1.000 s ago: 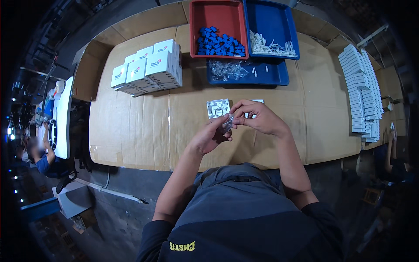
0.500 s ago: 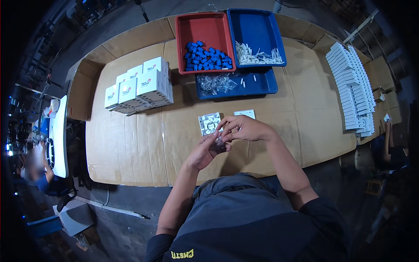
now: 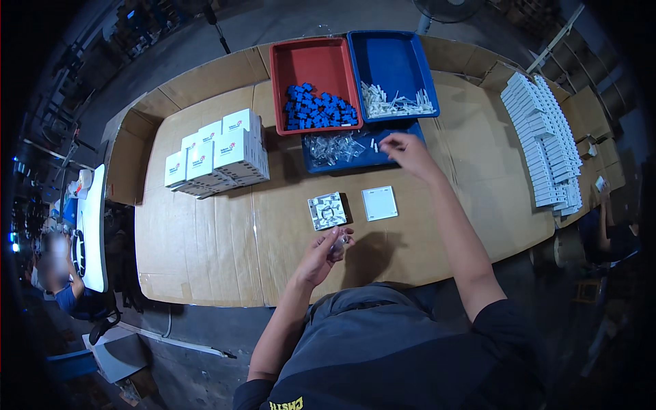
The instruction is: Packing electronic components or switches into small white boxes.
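Note:
Near the front of the table, my left hand [image 3: 320, 258] is closed on a small clear plastic bag [image 3: 338, 244]; what the bag contains is too small to make out. My right hand [image 3: 408, 152] reaches over the lower blue tray [image 3: 335, 166], fingers slightly curled and apart, with nothing visible in them. Beside its fingertips lie small white sticks [image 3: 374, 145]. Clear plastic bags [image 3: 333, 148] are heaped in that tray's left part. Just beyond my left hand is a square piece with a grey-and-white pattern [image 3: 327, 210], and a white square panel [image 3: 380, 203] lies to its right.
A red tray [image 3: 311, 65] with blue plastic parts [image 3: 318, 109] and a blue tray [image 3: 386, 58] with white sticks [image 3: 396, 102] stand behind. White boxes [image 3: 217, 156] are stacked on the left, white panels [image 3: 543, 143] on the right. Cardboard walls [image 3: 205, 82] edge the table. Other people sit at both sides.
My right hand has left my left hand and moved forward to the lower blue tray. My left hand keeps the plastic bag. The patterned square and white panel are now uncovered.

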`<state>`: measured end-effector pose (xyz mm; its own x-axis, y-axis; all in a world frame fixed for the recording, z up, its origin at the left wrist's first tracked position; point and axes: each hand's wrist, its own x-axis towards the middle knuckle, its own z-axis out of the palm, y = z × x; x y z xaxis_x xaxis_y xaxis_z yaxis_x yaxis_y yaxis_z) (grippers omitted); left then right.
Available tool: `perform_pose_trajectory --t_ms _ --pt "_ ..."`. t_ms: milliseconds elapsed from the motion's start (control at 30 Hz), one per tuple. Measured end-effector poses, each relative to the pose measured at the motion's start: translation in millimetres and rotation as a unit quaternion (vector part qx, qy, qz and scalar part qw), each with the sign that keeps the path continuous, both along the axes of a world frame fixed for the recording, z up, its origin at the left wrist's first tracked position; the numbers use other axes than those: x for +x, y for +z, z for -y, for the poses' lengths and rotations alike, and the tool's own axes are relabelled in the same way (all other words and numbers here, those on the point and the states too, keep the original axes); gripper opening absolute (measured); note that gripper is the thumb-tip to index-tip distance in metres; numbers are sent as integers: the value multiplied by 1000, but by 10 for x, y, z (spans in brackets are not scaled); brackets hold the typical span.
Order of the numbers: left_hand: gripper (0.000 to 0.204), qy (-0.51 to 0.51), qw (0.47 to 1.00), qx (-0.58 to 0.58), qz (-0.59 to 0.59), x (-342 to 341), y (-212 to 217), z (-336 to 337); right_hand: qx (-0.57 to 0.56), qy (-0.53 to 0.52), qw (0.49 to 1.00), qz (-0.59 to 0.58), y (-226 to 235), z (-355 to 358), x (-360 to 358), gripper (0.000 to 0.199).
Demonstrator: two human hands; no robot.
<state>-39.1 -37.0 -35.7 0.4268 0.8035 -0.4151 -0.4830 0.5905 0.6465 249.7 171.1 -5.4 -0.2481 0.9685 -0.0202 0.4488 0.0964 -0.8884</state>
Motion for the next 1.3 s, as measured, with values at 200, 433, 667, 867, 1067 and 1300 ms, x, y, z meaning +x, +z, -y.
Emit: perform_pose_trajectory --t_ms 200,433,667,867,1067,1300 --pt "50 -13 1000 -21 7 -2 -51 143 175 -206 926 263 80 -799 457 13" --pt "54 -30 999 -35 -20 -40 -120 255 96 -198 885 410 24 -1288 540 19" --pt "51 -49 998 -29 18 -74 -147 263 -4 -184 873 451 271 -1496 231 45" --pt "50 -39 999 -16 5 -111 -241 243 -35 -198 883 424 231 -1555 133 46" --pt "49 -23 999 -7 35 -119 -290 219 95 -170 958 211 -51 -1705 666 27" --pt "43 30 998 -29 46 -136 -247 263 -42 -122 967 -218 483 -1148 461 29"
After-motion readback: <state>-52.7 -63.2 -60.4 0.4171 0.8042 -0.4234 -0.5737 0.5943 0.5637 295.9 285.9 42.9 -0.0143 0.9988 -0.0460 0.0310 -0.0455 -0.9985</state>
